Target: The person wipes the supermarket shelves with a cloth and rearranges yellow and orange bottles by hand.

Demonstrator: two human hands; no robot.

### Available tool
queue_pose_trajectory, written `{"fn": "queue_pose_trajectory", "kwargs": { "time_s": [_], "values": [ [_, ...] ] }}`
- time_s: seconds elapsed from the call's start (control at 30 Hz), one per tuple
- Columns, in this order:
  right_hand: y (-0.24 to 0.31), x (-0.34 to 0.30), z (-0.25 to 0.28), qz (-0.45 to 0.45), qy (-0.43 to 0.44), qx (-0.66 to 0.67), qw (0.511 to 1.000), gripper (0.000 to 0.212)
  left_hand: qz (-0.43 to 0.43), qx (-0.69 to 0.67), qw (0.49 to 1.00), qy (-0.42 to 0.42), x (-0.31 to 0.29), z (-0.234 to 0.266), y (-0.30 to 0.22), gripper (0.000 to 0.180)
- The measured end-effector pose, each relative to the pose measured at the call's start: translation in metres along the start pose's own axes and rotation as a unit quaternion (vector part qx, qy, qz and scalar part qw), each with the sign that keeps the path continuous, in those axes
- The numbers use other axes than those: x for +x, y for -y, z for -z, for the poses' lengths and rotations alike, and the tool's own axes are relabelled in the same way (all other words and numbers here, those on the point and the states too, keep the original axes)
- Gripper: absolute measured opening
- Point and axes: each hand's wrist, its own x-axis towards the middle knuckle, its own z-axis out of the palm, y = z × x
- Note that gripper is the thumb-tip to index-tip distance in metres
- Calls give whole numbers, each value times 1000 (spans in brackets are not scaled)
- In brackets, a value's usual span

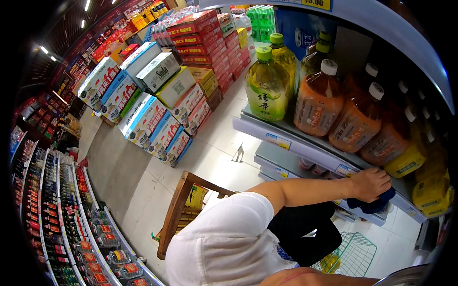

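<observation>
My left arm, in a white short sleeve, reaches across to the right. Its hand (371,185) is closed over a bunched dark blue cloth (373,202) at the front edge of the drinks shelf (305,150). Just beyond the hand stand large bottles of orange drink (318,107) with white caps and bottles with yellow labels (405,159). Farther left on the same shelf is a green-capped bottle of green tea (266,88). Bare skin of my other arm shows at the lower edge, but my right hand is out of the picture.
A green wire basket (365,243) with something yellow inside stands on the floor beside my dark-clothed legs. A wooden chair (174,209) is at my left. Stacked drink cartons (143,119) rise farther off. Shelves of bottles (90,229) line the left. A curved metal rim (405,276) shows lower right.
</observation>
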Motion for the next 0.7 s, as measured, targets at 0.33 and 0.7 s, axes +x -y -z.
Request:
{"fn": "queue_pose_trajectory", "kwargs": {
  "time_s": [0.33, 0.7],
  "values": [
    [35, 16, 5, 32, 19, -2, 999, 63, -10, 15, 1000, -21, 0, -3, 0, 42],
    [40, 30, 4, 41, 23, -6, 999, 56, -33, 27, 998, -48, 8, 3, -4, 40]
  ]
}}
